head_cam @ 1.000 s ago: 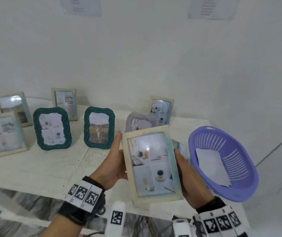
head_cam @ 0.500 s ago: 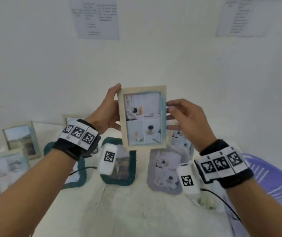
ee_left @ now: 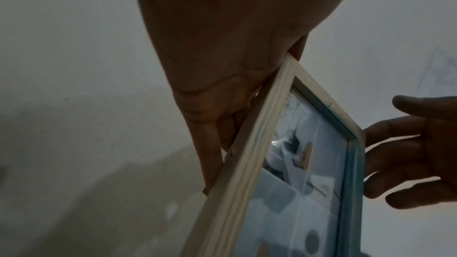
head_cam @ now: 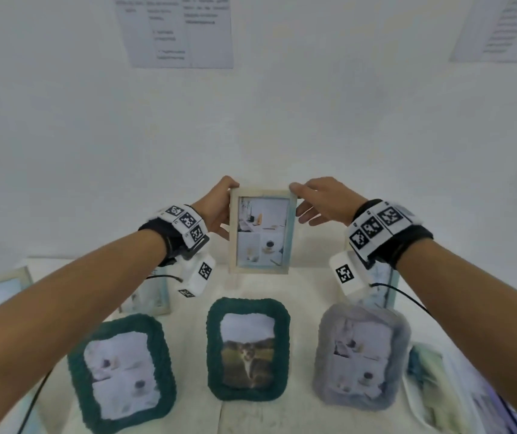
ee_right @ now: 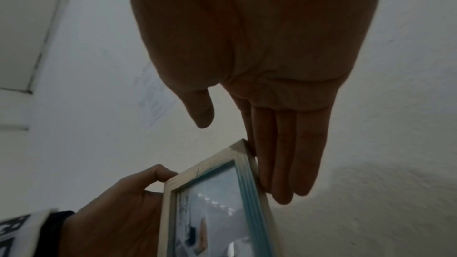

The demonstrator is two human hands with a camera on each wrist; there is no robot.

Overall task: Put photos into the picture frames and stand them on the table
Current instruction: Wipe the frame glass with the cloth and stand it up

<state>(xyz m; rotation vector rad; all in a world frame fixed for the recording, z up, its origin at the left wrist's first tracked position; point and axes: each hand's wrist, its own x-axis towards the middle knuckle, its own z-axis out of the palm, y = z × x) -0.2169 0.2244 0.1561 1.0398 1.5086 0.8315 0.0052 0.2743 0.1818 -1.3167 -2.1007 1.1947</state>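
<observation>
A pale wooden picture frame (head_cam: 263,233) with a four-part photo in it stands upright at the back of the white table (head_cam: 301,286), close to the wall. My left hand (head_cam: 223,211) grips its left edge, thumb on the top corner and fingers behind. My right hand (head_cam: 308,205) has straight fingers laid along the frame's right edge near the top corner, thumb apart. In the left wrist view the frame (ee_left: 296,183) slants below my left hand (ee_left: 222,105). In the right wrist view my right hand (ee_right: 272,153) touches the frame (ee_right: 210,212). Whether its base touches the table is unclear.
In front stand two green woolly frames (head_cam: 122,371) (head_cam: 248,346) and a grey fuzzy frame (head_cam: 362,355), all with photos. More wooden frames stand behind at the left (head_cam: 147,296) and right (head_cam: 387,277). Printed sheets (head_cam: 175,29) hang on the wall.
The frame has gone from held up before the wall down and away to the back of the table. My right hand has changed from pinching its edge to touching it with straight fingers.
</observation>
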